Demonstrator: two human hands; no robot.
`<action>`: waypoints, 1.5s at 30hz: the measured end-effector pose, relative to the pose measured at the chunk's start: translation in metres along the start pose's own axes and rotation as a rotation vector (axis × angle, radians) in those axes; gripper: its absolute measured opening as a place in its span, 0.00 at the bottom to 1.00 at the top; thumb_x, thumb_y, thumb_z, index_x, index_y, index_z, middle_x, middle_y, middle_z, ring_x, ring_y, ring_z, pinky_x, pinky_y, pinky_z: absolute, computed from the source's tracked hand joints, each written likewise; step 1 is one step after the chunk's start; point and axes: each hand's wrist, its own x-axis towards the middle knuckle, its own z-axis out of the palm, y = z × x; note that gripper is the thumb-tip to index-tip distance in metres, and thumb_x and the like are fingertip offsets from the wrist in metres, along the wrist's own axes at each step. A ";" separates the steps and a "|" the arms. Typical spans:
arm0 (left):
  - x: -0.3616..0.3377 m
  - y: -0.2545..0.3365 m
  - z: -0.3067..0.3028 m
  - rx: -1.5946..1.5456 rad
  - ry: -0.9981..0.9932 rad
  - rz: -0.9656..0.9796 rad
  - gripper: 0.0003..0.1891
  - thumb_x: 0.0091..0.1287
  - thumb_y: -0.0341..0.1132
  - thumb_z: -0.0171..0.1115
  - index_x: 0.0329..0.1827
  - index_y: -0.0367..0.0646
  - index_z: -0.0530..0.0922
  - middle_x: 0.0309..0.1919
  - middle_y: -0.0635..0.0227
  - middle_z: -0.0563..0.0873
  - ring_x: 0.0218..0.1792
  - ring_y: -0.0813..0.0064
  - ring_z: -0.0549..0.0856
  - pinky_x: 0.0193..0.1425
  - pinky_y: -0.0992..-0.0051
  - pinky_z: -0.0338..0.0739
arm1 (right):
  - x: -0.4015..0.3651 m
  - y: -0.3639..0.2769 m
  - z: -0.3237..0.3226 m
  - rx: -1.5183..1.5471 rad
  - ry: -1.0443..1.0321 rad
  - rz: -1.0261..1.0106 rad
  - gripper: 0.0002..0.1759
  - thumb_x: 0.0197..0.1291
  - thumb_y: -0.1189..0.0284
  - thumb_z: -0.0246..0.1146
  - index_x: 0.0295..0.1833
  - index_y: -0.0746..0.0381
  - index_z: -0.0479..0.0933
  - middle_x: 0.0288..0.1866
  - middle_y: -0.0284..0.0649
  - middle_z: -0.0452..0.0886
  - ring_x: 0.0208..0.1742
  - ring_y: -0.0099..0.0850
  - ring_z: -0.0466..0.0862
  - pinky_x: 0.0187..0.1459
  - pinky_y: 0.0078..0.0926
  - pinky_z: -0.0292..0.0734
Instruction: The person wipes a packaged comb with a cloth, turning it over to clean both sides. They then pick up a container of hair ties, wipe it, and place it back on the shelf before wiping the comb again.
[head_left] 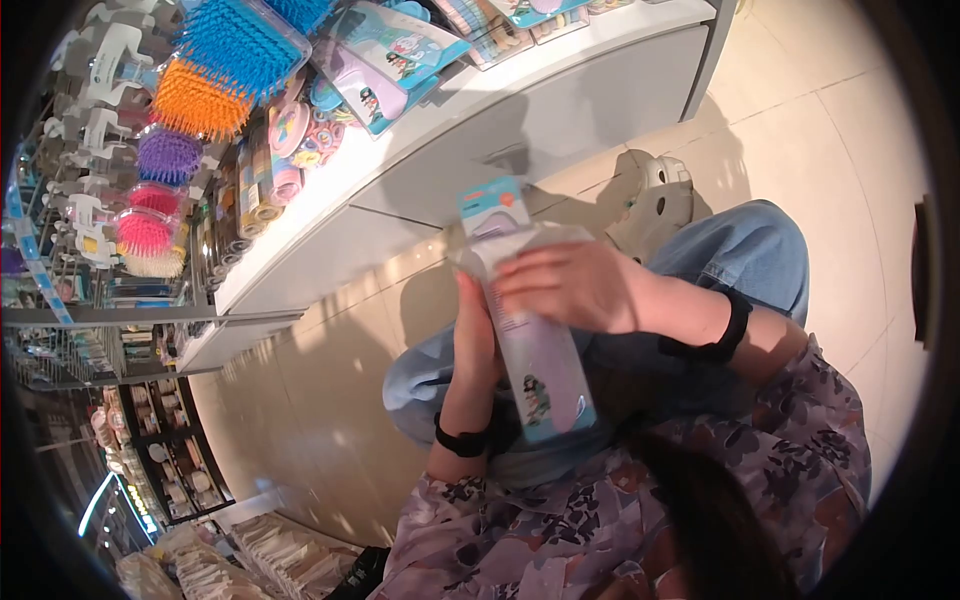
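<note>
A clear plastic package with a pale blue, printed card is tilted in front of my bent knees. Inside shows a lilac handle, apparently a hairbrush's; the upper part is mostly covered. My left hand grips the package's left side with the thumb along its edge, its other fingers hidden behind. Across the front of the upper half lie the curled fingers of my right hand, slightly blurred. Above both hands sticks out the blue top flap, with an orange mark on it.
A white shelf runs along the upper left, bearing similar blue packages. Blue, orange, purple and pink bristle brushes hang there. My pale clog stands on the tiled floor. Stacked white goods sit at lower left.
</note>
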 end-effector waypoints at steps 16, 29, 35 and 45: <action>-0.003 0.003 0.008 0.034 0.051 -0.045 0.25 0.72 0.48 0.30 0.57 0.37 0.64 0.47 0.63 0.76 0.46 0.74 0.78 0.48 0.75 0.74 | 0.003 -0.003 0.001 -0.001 -0.067 -0.044 0.15 0.51 0.73 0.54 0.46 0.56 0.74 0.55 0.32 0.73 0.61 0.30 0.69 0.63 0.30 0.62; -0.004 0.006 0.007 -0.004 0.152 -0.054 0.21 0.72 0.43 0.35 0.54 0.36 0.68 0.41 0.65 0.79 0.41 0.78 0.80 0.42 0.79 0.75 | 0.000 -0.005 0.007 -0.028 -0.067 -0.098 0.16 0.50 0.73 0.54 0.47 0.56 0.74 0.55 0.33 0.74 0.61 0.29 0.70 0.64 0.31 0.61; 0.002 0.000 -0.012 0.220 0.052 0.016 0.20 0.72 0.42 0.37 0.55 0.36 0.68 0.46 0.63 0.77 0.46 0.77 0.78 0.47 0.78 0.74 | 0.003 -0.005 0.000 -0.116 -0.155 -0.131 0.15 0.50 0.71 0.54 0.46 0.55 0.74 0.55 0.29 0.74 0.62 0.24 0.68 0.66 0.27 0.57; -0.001 0.003 -0.017 0.019 0.203 -0.088 0.24 0.69 0.51 0.42 0.53 0.39 0.70 0.41 0.66 0.80 0.39 0.77 0.81 0.39 0.81 0.77 | -0.002 -0.010 0.008 -0.011 -0.175 -0.212 0.19 0.53 0.72 0.50 0.53 0.58 0.70 0.58 0.37 0.71 0.63 0.32 0.67 0.66 0.33 0.58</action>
